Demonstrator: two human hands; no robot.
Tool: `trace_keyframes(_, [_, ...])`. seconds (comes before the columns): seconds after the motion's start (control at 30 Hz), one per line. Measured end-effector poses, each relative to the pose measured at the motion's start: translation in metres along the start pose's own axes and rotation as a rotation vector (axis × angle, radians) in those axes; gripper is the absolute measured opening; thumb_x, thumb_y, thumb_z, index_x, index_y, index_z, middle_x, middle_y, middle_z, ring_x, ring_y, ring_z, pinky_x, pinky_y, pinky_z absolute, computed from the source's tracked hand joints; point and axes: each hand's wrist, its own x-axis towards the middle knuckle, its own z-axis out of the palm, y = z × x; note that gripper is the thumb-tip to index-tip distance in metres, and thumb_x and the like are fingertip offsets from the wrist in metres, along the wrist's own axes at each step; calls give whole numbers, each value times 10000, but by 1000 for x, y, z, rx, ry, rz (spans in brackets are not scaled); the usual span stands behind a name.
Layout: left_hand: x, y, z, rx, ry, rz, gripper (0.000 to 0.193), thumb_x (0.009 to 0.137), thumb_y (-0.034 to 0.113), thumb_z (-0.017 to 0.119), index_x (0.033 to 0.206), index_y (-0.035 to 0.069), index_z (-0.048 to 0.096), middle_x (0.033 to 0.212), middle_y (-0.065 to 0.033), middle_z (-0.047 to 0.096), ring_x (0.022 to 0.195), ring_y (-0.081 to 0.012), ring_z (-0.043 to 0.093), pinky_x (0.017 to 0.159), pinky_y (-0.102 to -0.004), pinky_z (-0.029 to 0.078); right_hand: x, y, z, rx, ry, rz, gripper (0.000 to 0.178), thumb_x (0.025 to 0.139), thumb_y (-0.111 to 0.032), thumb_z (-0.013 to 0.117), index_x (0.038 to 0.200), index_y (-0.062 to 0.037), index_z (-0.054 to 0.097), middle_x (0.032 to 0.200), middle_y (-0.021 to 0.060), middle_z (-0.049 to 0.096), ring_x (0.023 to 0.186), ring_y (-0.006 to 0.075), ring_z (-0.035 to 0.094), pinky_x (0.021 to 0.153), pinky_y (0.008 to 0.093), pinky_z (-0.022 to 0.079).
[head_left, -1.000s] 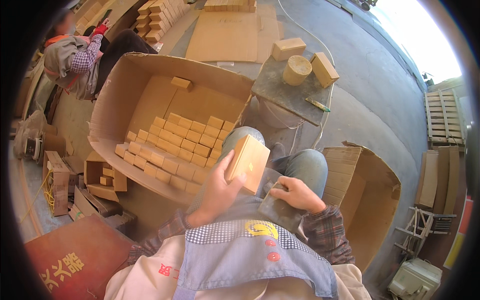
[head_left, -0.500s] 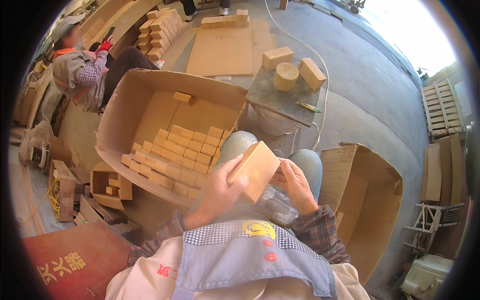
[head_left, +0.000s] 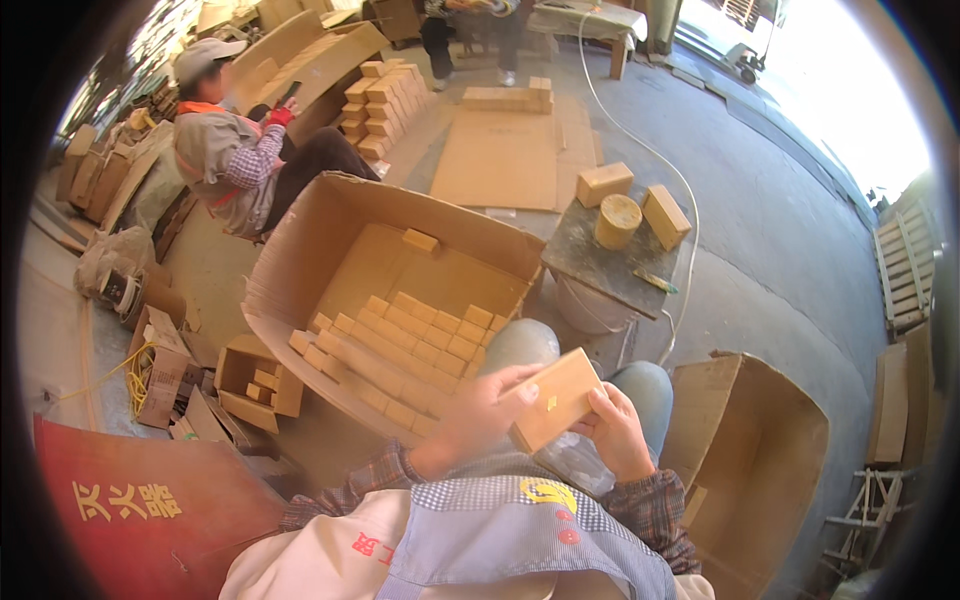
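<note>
A smooth, light wooden block (head_left: 562,392) is held over my lap, one broad face turned up. A small yellowish patch shows on that face. My left hand (head_left: 478,412), slightly blurred, grips the block's left edge with the thumb on top. The fingers of my right hand (head_left: 618,432) close on its right edge, the thumb along the side. Below the block, a clear plastic bag (head_left: 592,470) lies in my lap, partly hidden. Beyond my knees, a low stand (head_left: 600,255) bears a round yellowish tub (head_left: 618,222), two wooden blocks (head_left: 666,217) and a thin tool (head_left: 655,281).
At front left, a large carton (head_left: 290,240) holds rows of wooden blocks (head_left: 420,340). Another carton (head_left: 775,440) stands at my right. A seated person (head_left: 225,150) holds a phone at far left, near stacked blocks (head_left: 385,105). A red board (head_left: 150,490) lies at lower left.
My view has swung, so the surroundings sit further right and lower. The block has tilted in my hands, and its broad face with the yellowish patch now shows.
</note>
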Motion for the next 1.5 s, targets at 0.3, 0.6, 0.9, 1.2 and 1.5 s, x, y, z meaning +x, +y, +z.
trace_keyframes(0.3, [6,-12,-8,-294,125,-26,493,1089,277,545,1466,-40,522,1359,-167,632,1225,-185,625,1042,-323,514,3,-5,14,-163,-39,-11,341,1045,-268,634,1216,-12,487,1266,152,631,1091,275,722,938,436,618])
trace_keyframes(0.6, [5,-4,-3,-650,245,38,573,1108,360,477,1520,-36,432,1493,-205,525,1383,-283,525,1187,-429,418,-1,-9,27,-46,-124,-12,456,1040,-240,639,1360,36,468,1297,141,627,1143,235,676,954,425,583])
trace_keyframes(0.9, [12,1,-2,-732,162,71,626,1119,383,450,1592,-9,331,1560,-186,477,1427,-277,482,1205,-428,391,-1,-14,26,97,-107,-53,445,1061,-263,596,1401,9,505,1339,141,646,1176,243,675,969,419,567])
trace_keyframes(1.2, [10,3,5,-672,146,35,680,1134,346,427,1654,-9,169,1610,-202,429,1445,-270,466,1199,-402,384,1,-16,24,77,-67,-112,395,1065,-235,594,1359,15,515,1287,143,667,1124,234,695,916,385,588])
trace_keyframes(1.5, [10,7,13,-715,163,-18,655,1141,349,445,1633,-28,233,1539,-142,469,1419,-212,453,1204,-366,339,4,-15,22,94,-28,-130,361,1078,-222,572,1355,0,503,1270,134,671,1089,219,709,872,356,607])
